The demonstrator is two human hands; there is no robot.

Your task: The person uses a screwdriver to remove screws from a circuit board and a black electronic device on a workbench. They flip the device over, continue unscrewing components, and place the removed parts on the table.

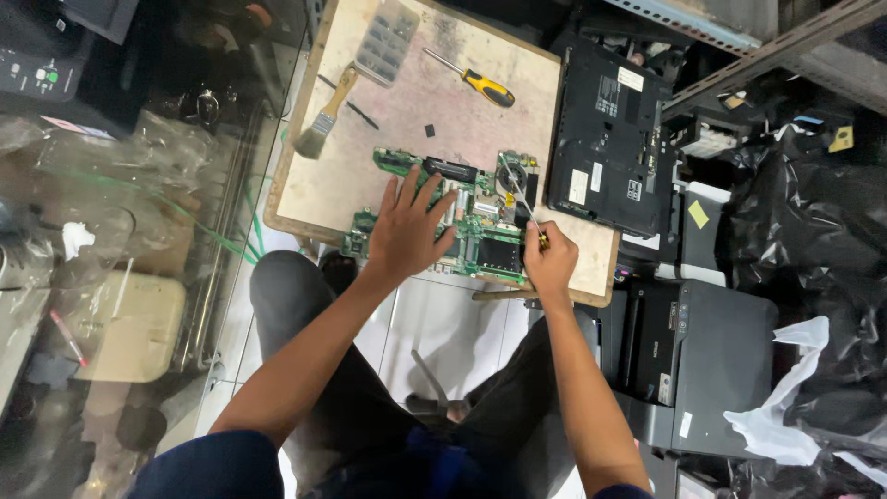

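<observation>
A green circuit board point(471, 226) lies at the near edge of a wooden work board point(416, 111). My left hand point(407, 229) rests flat on the circuit board's left part with its fingers spread. My right hand point(552, 263) grips a small screwdriver point(525, 205) by its handle. The thin shaft slants up and left, and its tip meets the circuit board by a round fan part point(511, 174) at the far right corner.
On the wooden board lie a paintbrush point(325, 115), a yellow-handled screwdriver point(476, 81) and a clear parts box point(388, 42). A black laptop base point(610, 139) lies at the right, a black printer point(698, 360) nearer. A glass counter point(139, 231) stands at the left.
</observation>
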